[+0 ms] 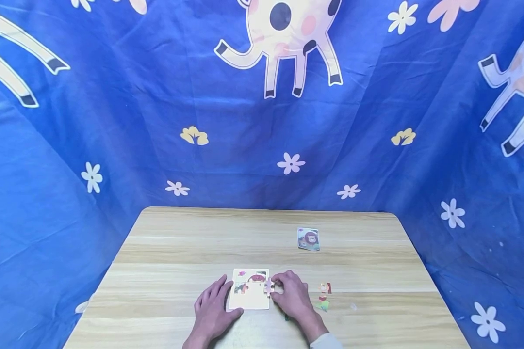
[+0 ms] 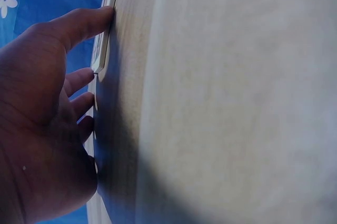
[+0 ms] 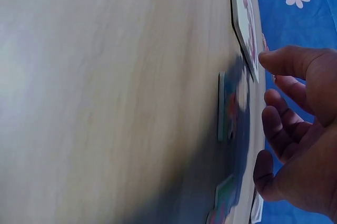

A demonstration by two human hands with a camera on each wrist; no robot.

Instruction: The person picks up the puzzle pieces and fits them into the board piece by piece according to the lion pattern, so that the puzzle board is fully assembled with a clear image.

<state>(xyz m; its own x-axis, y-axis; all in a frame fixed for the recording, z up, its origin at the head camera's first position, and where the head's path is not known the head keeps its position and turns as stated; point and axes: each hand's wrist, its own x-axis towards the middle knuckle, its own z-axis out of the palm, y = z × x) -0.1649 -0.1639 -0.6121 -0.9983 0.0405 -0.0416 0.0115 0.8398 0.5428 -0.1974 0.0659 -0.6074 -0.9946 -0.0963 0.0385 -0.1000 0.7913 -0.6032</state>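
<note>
I see the right grip (image 1: 292,294) pinching a small, pale, knobbed puzzle piece (image 1: 269,286) at the right edge of the cream, partly filled board (image 1: 255,302); the left grip (image 1: 212,309), spread, touches its left side.

No text, label, brand, number or sign can be read in any view. On the printed card (image 1: 308,239) near the far edge of the worktop (image 1: 179,242) and on the puzzle board (image 1: 250,302), no lettering can be made out.
</note>
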